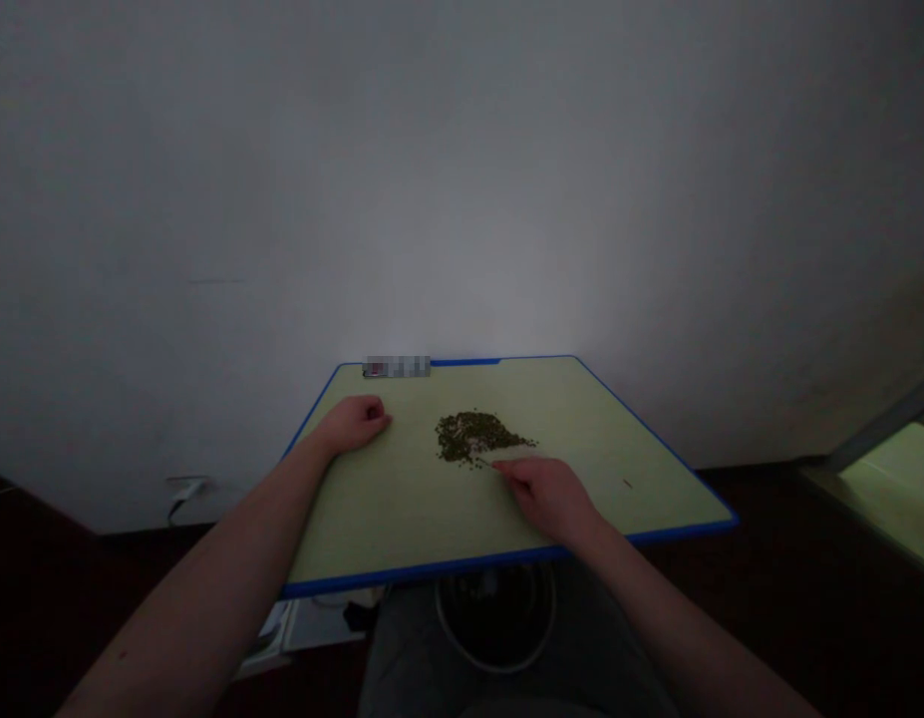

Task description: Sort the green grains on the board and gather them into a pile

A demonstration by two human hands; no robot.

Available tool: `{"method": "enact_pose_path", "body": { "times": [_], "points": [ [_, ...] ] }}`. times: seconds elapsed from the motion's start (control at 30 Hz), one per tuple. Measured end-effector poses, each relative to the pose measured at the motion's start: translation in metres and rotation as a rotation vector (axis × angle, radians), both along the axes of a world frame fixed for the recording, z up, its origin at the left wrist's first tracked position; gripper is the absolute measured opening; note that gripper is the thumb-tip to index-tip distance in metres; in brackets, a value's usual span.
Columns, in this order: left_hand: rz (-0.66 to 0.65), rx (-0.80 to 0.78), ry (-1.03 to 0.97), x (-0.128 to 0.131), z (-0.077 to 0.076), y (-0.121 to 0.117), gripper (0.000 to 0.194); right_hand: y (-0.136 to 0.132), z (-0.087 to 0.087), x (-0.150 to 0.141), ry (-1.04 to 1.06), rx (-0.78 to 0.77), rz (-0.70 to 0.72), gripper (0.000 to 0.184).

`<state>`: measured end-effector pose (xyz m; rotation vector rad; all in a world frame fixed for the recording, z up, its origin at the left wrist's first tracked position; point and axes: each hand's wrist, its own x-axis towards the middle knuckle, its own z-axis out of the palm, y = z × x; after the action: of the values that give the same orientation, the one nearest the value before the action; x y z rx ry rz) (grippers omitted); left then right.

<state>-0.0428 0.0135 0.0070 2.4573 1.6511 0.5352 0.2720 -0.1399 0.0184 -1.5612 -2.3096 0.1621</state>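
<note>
A small pale green table [402, 519] with a blue rim stands in front of me against a white wall. A heap of small dark green grains [472, 437] lies near its middle. My right hand [549, 496] rests on the table just right of and below the heap, its fingers stretched toward the heap's edge, fingertips touching the loose grains. My left hand [355, 422] lies on the table's left side, its fingers curled in with nothing visible in them, apart from the heap.
A round bowl-like container [497, 618] sits below the table's near edge, by my lap. A wall socket with a plug [184, 491] is low on the left. Another pale green surface [899, 489] shows at far right. The floor is dark.
</note>
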Motion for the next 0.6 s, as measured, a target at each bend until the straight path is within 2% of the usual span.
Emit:
{"method": "enact_pose_path", "body": {
  "times": [0.23,0.4,0.6],
  "points": [
    [0.004,0.005,-0.006,0.002,0.004,-0.002,0.026,-0.008,-0.003,0.001,0.077,0.018,0.04,0.037],
    [0.013,-0.007,-0.007,0.003,0.004,-0.003,0.026,-0.003,-0.003,-0.002,0.044,0.02,-0.016,0.037],
    [0.003,0.011,-0.013,0.001,0.003,-0.001,0.026,0.002,-0.002,-0.009,0.04,0.024,0.023,0.037]
  ]
}}
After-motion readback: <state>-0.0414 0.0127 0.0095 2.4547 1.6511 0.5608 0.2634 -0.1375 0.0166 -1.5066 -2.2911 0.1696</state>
